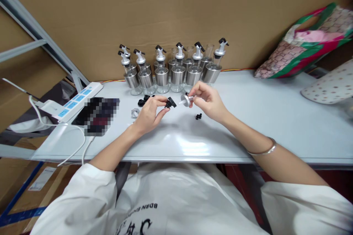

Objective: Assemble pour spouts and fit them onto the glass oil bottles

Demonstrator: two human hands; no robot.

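Black cap (pixel 171 102) pinched in left hand (pixel 149 115), silver spout (pixel 186 100) in right hand (pixel 208 101); bottles (pixel 161 77) behind

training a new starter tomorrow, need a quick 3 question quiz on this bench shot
1. True or false: the left hand holds a small black cap.
2. What does the right hand pinch? A a screwdriver; B a silver pourer; C a pen.
3. On which side of the table does the power strip lie, the person's left or right?
Key: 1 true; 2 B; 3 left.
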